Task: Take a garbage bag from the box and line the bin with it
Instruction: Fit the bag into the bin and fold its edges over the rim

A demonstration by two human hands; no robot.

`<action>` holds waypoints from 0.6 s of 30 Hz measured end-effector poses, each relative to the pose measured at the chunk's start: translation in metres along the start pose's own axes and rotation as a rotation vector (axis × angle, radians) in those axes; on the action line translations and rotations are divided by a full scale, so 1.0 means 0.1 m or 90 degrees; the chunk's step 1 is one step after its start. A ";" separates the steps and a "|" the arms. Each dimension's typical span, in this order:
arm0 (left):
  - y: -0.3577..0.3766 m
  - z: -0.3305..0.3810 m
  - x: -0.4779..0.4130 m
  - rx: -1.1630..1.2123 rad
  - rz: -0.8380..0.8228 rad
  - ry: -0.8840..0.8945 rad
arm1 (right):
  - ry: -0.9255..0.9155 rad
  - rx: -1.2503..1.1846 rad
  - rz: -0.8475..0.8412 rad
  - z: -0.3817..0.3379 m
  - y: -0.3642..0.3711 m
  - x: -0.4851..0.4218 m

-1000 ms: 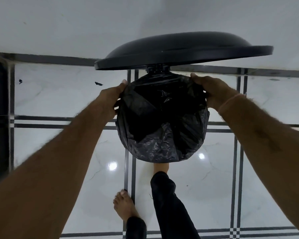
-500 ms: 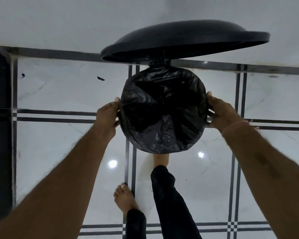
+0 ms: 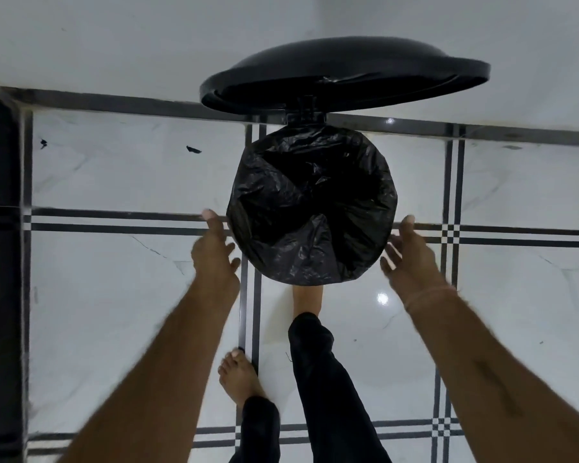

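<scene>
A round black bin stands on the white floor, seen from above, with a crinkled black garbage bag (image 3: 311, 208) spread over its mouth and folded down around the rim. Its black lid (image 3: 345, 76) stands raised behind it on a hinge. My left hand (image 3: 214, 252) hovers just left of the bin's near side, fingers apart, holding nothing. On the bin's right, my right hand (image 3: 411, 259) is likewise spread and a little apart from the bag. My right foot (image 3: 306, 299) reaches under the bin's front edge; the pedal is hidden. The box is not in view.
White marble floor tiles with black stripe inlays surround the bin. A white wall (image 3: 114, 45) rises behind it, with a dark skirting line at its foot. A dark vertical edge (image 3: 0, 262) runs down the far left. My left foot (image 3: 239, 375) stands bare on the floor.
Both hands slid down the bin's sides from the back of the rim towards me, then let go of the bag and drew slightly away. The lid stays raised.
</scene>
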State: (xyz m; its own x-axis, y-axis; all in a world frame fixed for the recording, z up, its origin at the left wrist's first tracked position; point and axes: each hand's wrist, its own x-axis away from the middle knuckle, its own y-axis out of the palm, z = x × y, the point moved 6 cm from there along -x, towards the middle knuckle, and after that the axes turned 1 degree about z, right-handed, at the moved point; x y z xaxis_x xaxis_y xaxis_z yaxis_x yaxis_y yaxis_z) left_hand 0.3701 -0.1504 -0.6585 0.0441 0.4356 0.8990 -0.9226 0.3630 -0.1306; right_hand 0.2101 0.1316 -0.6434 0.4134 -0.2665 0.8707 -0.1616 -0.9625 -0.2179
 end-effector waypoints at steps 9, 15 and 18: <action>0.07 -0.65 0.15 0.185 -0.093 -0.122 | 0.078 -0.191 0.000 0.65 0.00 0.12; 0.07 -0.67 0.26 0.204 -0.122 -0.155 | 0.118 -0.245 -0.041 0.74 0.04 0.21; 0.03 -0.69 0.22 0.167 -0.104 -0.152 | 0.103 -0.196 -0.027 0.70 0.03 0.20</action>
State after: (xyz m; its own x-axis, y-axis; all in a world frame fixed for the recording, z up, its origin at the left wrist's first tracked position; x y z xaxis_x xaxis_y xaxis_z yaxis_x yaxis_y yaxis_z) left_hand 0.3946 -0.0831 -0.6681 0.1365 0.1741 0.9752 -0.9789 0.1747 0.1058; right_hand 0.2801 0.1194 -0.6575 0.2813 -0.1919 0.9402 -0.4210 -0.9051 -0.0588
